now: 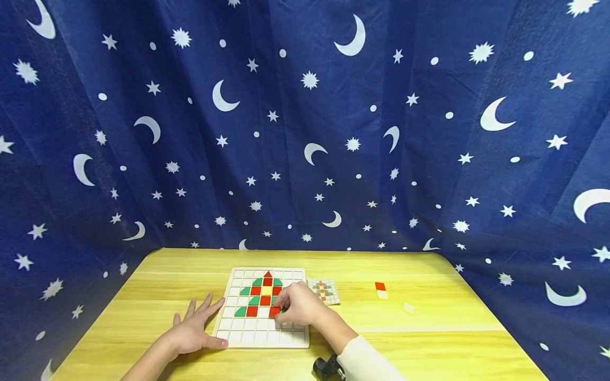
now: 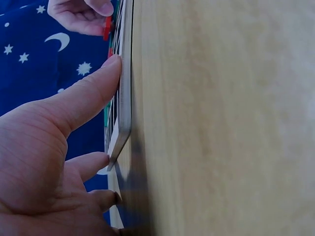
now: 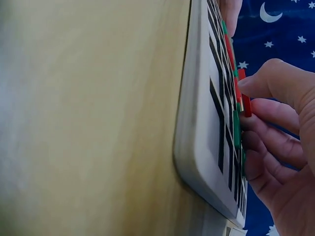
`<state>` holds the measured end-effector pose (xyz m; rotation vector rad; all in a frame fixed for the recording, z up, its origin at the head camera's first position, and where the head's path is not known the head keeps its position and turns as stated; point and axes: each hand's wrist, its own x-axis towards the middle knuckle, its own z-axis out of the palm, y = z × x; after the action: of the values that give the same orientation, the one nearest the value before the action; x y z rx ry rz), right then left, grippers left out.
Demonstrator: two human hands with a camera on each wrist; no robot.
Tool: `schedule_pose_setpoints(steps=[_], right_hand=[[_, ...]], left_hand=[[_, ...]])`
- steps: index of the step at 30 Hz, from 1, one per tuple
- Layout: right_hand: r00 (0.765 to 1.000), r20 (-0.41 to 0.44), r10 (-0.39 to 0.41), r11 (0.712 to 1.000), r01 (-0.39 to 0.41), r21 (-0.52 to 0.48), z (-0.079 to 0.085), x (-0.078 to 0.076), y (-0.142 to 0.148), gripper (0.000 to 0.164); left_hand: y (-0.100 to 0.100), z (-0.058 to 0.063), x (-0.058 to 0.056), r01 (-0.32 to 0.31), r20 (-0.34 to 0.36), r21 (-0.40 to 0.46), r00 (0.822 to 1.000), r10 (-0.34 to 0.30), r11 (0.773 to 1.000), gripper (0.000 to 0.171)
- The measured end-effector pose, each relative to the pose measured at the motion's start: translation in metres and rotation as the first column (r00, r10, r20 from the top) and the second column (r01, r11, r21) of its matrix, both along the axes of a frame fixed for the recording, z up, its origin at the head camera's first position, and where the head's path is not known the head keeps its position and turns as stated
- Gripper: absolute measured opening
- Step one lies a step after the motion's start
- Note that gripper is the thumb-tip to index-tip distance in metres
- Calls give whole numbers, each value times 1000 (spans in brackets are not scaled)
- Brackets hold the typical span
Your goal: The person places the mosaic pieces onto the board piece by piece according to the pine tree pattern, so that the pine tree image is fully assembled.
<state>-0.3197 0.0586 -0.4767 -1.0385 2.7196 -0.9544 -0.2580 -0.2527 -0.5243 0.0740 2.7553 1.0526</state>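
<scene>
A white gridded board (image 1: 235,336) lies flat on the table, bearing red, green and yellow tiles in a tree-like shape. Over its right half, my right hand (image 1: 301,304) pinches a red square tile (image 3: 246,93) between thumb and fingers. In the right wrist view that tile stands tilted just above the board's surface. My left hand (image 1: 190,329) lies at the board's left front corner with fingers spread. Its thumb touches the board's front edge in the left wrist view, while the other fingers reach along the left side. Some tiles under the right hand are hidden.
A small pattern card (image 1: 331,293) with a similar tree picture lies right of the board. Farther right are a red tile (image 1: 380,286), a white tile (image 1: 383,295) against it, and a pale tile (image 1: 408,308). A black device (image 1: 326,368) sits by the right sleeve.
</scene>
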Motion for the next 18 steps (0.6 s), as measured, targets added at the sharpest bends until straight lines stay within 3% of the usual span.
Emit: schedule_pose_setpoints(steps=[18], right_hand=[[1000,-13,-2,1000,2,-8,-1,-1,1,17]], left_hand=[[2,3,2,-1,-6,-4,1000,1,1000,126]])
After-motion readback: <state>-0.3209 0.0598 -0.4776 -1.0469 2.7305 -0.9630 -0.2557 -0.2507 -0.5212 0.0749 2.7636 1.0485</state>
